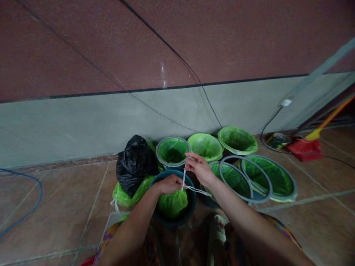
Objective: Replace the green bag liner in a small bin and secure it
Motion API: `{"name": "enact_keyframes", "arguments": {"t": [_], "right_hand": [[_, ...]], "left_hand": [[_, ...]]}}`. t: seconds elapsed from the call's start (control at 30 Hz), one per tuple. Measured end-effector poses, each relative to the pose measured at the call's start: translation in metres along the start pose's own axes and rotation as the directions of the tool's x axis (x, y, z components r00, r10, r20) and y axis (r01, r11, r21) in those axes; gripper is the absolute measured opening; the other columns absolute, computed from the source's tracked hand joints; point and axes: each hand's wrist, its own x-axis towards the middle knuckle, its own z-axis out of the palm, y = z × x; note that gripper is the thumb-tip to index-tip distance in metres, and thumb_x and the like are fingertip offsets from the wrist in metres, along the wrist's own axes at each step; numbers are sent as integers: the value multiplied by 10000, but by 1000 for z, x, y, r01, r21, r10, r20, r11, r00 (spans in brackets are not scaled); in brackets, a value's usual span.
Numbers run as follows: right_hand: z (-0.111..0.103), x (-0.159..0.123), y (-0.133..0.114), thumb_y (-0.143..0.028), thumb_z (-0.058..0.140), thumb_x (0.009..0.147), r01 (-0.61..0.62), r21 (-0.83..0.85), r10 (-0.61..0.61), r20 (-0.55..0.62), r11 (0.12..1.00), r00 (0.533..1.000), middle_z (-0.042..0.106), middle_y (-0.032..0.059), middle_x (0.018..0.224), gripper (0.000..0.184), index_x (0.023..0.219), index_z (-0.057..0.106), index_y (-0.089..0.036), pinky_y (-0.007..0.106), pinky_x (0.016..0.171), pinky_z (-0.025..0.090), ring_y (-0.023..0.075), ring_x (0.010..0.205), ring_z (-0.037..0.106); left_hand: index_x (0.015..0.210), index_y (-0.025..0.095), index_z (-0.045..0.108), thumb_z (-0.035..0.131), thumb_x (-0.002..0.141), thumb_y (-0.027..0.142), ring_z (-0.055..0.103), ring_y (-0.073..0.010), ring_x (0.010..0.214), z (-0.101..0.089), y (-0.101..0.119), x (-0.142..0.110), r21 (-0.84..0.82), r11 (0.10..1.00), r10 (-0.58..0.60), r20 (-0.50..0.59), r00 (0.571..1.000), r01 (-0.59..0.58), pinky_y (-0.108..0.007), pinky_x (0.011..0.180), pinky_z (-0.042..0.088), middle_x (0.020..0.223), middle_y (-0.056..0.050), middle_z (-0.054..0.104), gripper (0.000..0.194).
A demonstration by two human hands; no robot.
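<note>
The left hand (168,184) is closed around the gathered neck of a green bag (172,202) that sits inside a dark blue bin (191,207) on the tiled floor (63,207), close in front of the person. The right hand (198,168) pinches the white drawstring (194,189) between fingertips and holds it up and to the right of the bag — one strand runs down to the bag's mouth, another trails off slack toward the right.

To cinch it well, the left hand should keep the neck bunched tight and low while the right draws the string steadily along its own line, not sideways, so the thin plastic does not tear at the channel.

Around the bin, toward the grey wall (83,122): a tied black bag (134,164) resting on another filled green bag (124,195), and several bins lined in green (205,146) — some with grey rim rings (244,177). A red dustpan (303,149) lies at the far right.
</note>
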Motion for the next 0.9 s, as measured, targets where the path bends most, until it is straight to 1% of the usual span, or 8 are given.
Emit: {"name": "enact_keyframes", "arguments": {"t": [0.1,0.23,0.33,0.4,0.5,0.63,0.73,0.9], "right_hand": [[-4,5,4,-355,758,597,-10,-10,10,5,1000,1000,566,-74,614,473,989,573,-164,254,604,468,72,534,532],[-12,12,17,-358,672,699,-22,-276,12,-36,961,999,597,-33,717,448,1084,547,-165,276,626,474,106,598,576],[-19,13,30,-334,618,764,-11,-654,-27,-48,757,998,649,46,898,436,1155,531,-162,308,695,475,146,704,616],[-21,8,39,-328,601,793,63,-814,-10,71,577,997,662,93,1005,414,1166,544,-157,321,772,460,180,821,634],[-17,-2,49,-303,559,835,182,-908,113,241,378,964,688,109,996,300,1093,601,-157,312,792,437,219,905,640],[-13,-5,52,-250,430,896,184,-971,152,208,154,966,707,140,920,265,901,673,-143,313,769,418,242,895,651],[-16,2,46,-214,381,901,154,-981,93,166,120,982,715,138,914,324,844,692,-146,304,781,408,231,896,652],[-23,10,37,-175,410,859,108,-975,63,123,196,990,725,98,884,305,796,708,-158,270,757,403,192,855,641]], "left_hand": [[754,154,744,627,691,294,480,-118,586,-3,2,-1,40,999,17,95,995,-21,-227,574,351,613,3,611,193],[698,130,724,577,742,384,442,-109,537,-4,-1,3,85,996,-17,-52,999,22,-234,540,319,574,-1,582,297],[719,115,717,543,748,352,446,-109,533,-7,-5,6,44,993,-95,-225,970,108,-238,552,326,560,0,568,295],[663,115,691,530,754,351,438,-106,532,-9,-8,7,20,990,-126,-284,951,137,-239,557,324,535,6,540,300],[578,125,640,500,781,368,432,-102,537,-12,-9,8,15,992,-112,-306,945,123,-239,559,312,523,8,521,347],[580,124,638,495,792,401,398,-88,491,-13,-11,9,-14,987,-159,-307,938,162,-239,521,283,513,9,521,377],[703,116,691,516,780,404,423,-88,493,-13,-15,12,-88,982,-183,-285,941,164,-231,504,286,543,4,557,346],[750,101,706,561,750,431,479,-92,512,-12,-19,16,-233,967,-165,-271,948,101,-231,536,346,564,-15,592,361]]}}
